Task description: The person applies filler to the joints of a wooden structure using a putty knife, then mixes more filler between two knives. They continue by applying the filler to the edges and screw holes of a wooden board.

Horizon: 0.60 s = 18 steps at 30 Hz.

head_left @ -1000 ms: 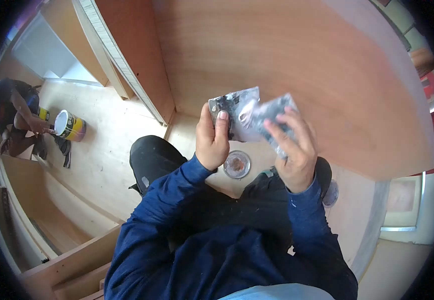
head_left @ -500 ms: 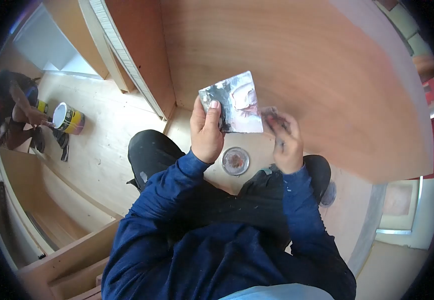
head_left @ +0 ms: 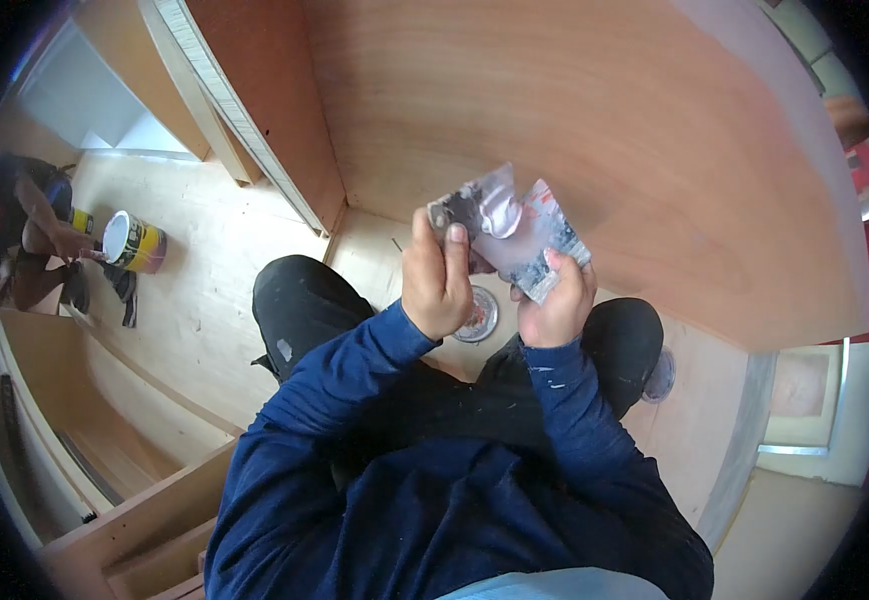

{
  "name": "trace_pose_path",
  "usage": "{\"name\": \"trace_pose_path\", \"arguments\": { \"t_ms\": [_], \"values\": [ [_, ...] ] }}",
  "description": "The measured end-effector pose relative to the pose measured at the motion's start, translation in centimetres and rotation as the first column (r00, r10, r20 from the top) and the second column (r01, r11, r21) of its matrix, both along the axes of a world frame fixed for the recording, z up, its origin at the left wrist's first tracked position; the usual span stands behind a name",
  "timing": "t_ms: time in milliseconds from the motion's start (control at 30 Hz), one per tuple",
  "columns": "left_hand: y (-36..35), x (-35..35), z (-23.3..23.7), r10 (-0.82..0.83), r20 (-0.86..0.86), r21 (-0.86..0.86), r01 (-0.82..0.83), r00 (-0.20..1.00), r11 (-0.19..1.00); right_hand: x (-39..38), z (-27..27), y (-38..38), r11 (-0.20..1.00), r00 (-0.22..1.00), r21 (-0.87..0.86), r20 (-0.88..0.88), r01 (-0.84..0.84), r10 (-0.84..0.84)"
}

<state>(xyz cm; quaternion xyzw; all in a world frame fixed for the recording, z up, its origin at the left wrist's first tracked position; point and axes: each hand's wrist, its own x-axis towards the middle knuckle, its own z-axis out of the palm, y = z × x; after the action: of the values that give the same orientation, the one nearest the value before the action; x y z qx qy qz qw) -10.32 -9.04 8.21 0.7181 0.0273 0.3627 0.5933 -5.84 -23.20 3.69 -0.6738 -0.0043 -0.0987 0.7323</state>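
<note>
In my left hand (head_left: 436,280) is a square plate (head_left: 462,208) with dark smears, its thumb pressed on the face. A lump of pale pinkish paste (head_left: 500,212) sits at that plate's right edge. My right hand (head_left: 557,305) grips a second flat piece, a stained scraper (head_left: 544,245) with red and dark marks. The scraper's left side meets the paste and the plate. Below the hands, a round lid (head_left: 478,314) with reddish residue lies on the floor between my knees, partly hidden by my left hand.
A large curved wooden panel (head_left: 594,130) rises ahead. Another person (head_left: 39,225) crouches at the far left beside a paint bucket (head_left: 134,242). Wooden framing (head_left: 144,490) stands at the lower left. A round item (head_left: 659,377) is beside my right knee.
The plate has moved right and tilted. My right hand has brought the scraper's flat face into view and against the paste. The paste has changed shape.
</note>
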Motion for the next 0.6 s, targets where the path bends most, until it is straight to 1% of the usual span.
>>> {"name": "trace_pose_path", "arguments": {
  "t_ms": [33,67,100,133,167,200,233,267,300,333,367,400,433,467,500,533,600],
  "values": [
    [0.1,-0.1,-0.7,-0.054,0.032,0.065,0.051,0.998,0.997,0.3,-0.2,-0.2,0.899,0.959,-0.432,0.276,0.071,0.057],
    [-0.3,-0.7,-0.9,-0.034,-0.075,0.104,0.042,0.997,0.994,0.7,-0.2,-0.8,0.899,0.961,-0.431,0.273,0.077,0.049],
    [-0.6,-1.2,-1.1,-0.011,-0.18,0.143,0.038,0.984,0.989,0.9,2.4,-0.7,0.991,0.999,0.132,0.001,0.035,-0.035],
    [-0.5,-1.0,-1.2,-0.019,-0.182,0.143,0.045,0.983,0.989,0.9,4.2,-0.7,0.752,0.963,0.644,-0.266,0.141,0.048],
    [-0.2,-0.6,-1.3,-0.074,-0.185,0.086,0.091,0.98,0.992,1.0,5.0,-1.2,0.753,0.963,0.643,-0.265,0.141,0.046],
    [0.1,-0.1,-1.4,-0.126,-0.184,0.03,0.133,0.975,0.991,1.2,5.5,-1.9,0.994,0.987,0.093,0.146,0.06,-0.073],
    [0.4,1.3,-1.8,-0.201,-0.053,-0.224,0.185,0.978,0.957,1.1,6.6,-1.9,0.854,0.847,-0.475,0.526,0.214,0.08],
    [0.7,1.4,-2.1,-0.299,-0.08,-0.541,0.21,0.951,0.814,0.0,7.6,-1.6,0.991,0.955,-0.108,0.276,-0.08,0.108],
    [1.0,1.1,-0.3,-0.397,-0.068,-0.797,0.19,0.915,0.574,0.2,6.5,-1.5,0.99,0.954,-0.111,0.278,-0.086,0.114],
    [1.4,1.0,-0.3,-0.437,-0.003,-0.831,0.241,0.899,0.501,0.8,4.7,-1.4,0.951,0.8,-0.3,0.552,-0.076,0.238],
    [1.3,0.9,-0.3,-0.432,-0.002,-0.834,0.236,0.902,0.498,1.0,3.3,-1.7,0.886,0.561,-0.464,0.733,-0.001,0.385],
    [1.2,0.8,-0.3,-0.421,0.015,-0.861,0.226,0.907,0.455,-0.5,4.0,-1.8,0.719,0.647,-0.69,0.585,0.08,0.49],
    [1.0,0.8,-0.3,-0.409,0.032,-0.885,0.216,0.912,0.412,-0.6,3.6,-1.3,0.745,0.594,-0.661,0.637,0.092,0.491],
    [0.9,0.8,-0.6,-0.407,0.032,-0.888,0.212,0.913,0.408,-0.6,3.3,-1.4,0.726,0.62,-0.682,0.609,0.09,0.495],
    [0.8,0.9,-1.0,-0.384,0.05,-0.873,0.227,0.922,0.432,-0.7,3.0,-1.4,0.708,0.645,-0.701,0.582,0.088,0.496],
    [0.8,0.9,-1.1,-0.362,0.067,-0.856,0.24,0.93,0.458,-0.7,2.9,-1.6,0.708,0.645,-0.701,0.581,0.085,0.497],
    [1.1,0.7,-1.0,-0.348,0.067,-0.852,0.236,0.935,0.468,-0.5,2.9,-2.7,0.542,0.725,-0.824,0.472,0.162,0.501]
  ]
}}
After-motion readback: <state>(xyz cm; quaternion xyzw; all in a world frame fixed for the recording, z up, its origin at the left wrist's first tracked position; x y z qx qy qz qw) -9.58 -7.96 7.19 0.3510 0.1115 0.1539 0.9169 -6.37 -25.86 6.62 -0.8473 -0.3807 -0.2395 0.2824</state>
